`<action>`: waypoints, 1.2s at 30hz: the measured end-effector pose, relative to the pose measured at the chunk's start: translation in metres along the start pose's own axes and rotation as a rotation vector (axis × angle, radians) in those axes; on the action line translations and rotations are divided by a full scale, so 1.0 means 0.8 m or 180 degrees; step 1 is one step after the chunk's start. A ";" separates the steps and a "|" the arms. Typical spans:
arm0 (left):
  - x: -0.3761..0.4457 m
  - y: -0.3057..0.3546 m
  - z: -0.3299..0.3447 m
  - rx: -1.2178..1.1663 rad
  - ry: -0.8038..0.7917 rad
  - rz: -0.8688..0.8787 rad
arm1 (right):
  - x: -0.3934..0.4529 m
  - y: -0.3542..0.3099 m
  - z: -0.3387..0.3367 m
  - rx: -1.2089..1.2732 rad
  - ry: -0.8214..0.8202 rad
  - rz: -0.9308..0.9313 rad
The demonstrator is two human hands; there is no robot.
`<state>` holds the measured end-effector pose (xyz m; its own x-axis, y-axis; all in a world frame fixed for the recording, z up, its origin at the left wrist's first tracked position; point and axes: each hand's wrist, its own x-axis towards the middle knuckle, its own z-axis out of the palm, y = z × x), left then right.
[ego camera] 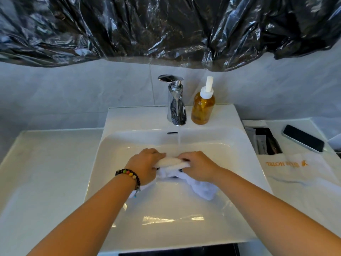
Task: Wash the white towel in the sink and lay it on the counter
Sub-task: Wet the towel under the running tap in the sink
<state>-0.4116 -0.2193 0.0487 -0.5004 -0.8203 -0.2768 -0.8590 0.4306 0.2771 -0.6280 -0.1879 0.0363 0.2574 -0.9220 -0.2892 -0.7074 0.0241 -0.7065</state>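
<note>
While water runs from the tap at upper centre, the towel lies bunched in the sink in the middle of the frame, its long axis running left to right across the picture. One end is rolled into a thick wad between the two hands; the other trails toward the lower right, ending in a loose, crumpled tail on the basin floor. It is white, wet-looking and creased, the rolled part tinted cream by the light.

The left hand, with a beaded bracelet at its wrist, grips the left end of the roll, fingers curled over it. The right hand grips the right end, fingers likewise wrapped round the cloth. The stream falls just beyond the roll, between the hands.

An amber bottle stands right of the tap. At right, the counter bears a phone and a printed white cloth. Black plastic hangs across the top.
</note>
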 end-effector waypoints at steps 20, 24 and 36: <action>-0.016 -0.011 0.073 0.0621 0.0284 -0.0569 | -0.001 0.045 0.079 -0.1752 0.1357 -0.0262; -0.021 -0.010 0.072 0.0463 0.0343 -0.0717 | 0.005 0.029 0.060 -0.1190 0.0955 0.0056; -0.042 0.127 -0.039 -0.3764 0.0703 -0.1183 | -0.023 -0.070 -0.140 0.2254 0.2808 0.0545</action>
<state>-0.4785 -0.1595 0.1153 -0.1229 -0.9139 -0.3870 -0.2647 -0.3456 0.9003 -0.6664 -0.2157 0.1532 -0.5563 -0.8288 -0.0601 -0.0868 0.1299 -0.9877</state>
